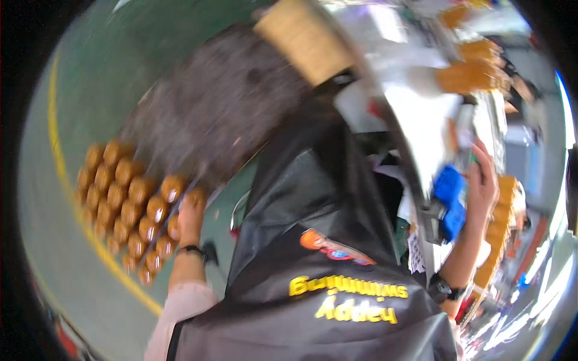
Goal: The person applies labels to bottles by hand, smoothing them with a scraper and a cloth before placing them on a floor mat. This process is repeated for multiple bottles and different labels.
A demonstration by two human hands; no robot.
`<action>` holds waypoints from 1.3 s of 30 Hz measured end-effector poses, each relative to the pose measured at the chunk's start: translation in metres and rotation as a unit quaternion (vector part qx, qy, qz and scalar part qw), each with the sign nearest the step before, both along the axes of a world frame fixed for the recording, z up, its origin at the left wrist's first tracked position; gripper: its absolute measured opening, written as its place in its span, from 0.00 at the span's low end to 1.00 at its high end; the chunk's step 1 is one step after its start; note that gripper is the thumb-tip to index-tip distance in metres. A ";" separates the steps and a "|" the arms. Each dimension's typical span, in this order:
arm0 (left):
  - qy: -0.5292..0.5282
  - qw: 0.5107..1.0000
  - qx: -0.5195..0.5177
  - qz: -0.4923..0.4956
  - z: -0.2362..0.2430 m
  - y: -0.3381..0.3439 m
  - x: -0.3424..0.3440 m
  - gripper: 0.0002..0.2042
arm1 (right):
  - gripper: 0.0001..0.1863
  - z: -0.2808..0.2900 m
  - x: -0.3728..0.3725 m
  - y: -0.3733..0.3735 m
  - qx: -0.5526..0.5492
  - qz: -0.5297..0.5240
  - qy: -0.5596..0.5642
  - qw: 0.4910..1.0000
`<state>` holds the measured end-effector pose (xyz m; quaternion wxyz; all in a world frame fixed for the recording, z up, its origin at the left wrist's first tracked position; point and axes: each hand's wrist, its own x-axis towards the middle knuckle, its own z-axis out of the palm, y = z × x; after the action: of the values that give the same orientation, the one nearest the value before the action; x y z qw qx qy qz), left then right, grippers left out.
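On the left, my left hand (191,218) reaches down to a block of brown, shiny, round-topped jars (129,210). Its fingers close around one brown jar at the block's near right edge; blur softens their outline. On the right, my right hand (483,183) is raised over the workbench (415,108), fingers stretched out. A small green spot shows by its fingertips, too blurred to name. Close beside that hand lies a bright blue object (450,201), perhaps cloth or tape.
Next to the jars lies a large dark, worn board (223,96) on the green floor. A cardboard box (304,39) stands beyond it. Amber containers (472,75) are on the bench, and more line its right side. A yellow line (123,277) marks the floor.
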<state>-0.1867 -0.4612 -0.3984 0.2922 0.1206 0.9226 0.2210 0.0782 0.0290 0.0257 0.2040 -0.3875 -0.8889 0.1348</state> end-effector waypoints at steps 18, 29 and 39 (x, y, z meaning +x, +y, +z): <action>0.127 0.989 -0.059 -0.048 -0.005 -0.012 -0.007 0.25 | 0.14 0.060 -0.092 0.251 0.256 0.021 0.001 0.966; 0.185 0.829 0.462 -0.256 0.352 0.275 0.002 0.22 | 0.10 0.089 -0.040 0.125 0.266 0.138 0.181 0.937; -0.159 0.623 0.546 -0.536 0.477 0.410 0.178 0.48 | 0.06 0.113 0.105 -0.016 -0.020 0.039 0.313 0.949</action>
<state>-0.0082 -0.0508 0.0782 0.3812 0.6946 0.3434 0.5043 0.1834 0.0127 0.1386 0.4582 -0.2946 -0.7922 0.2753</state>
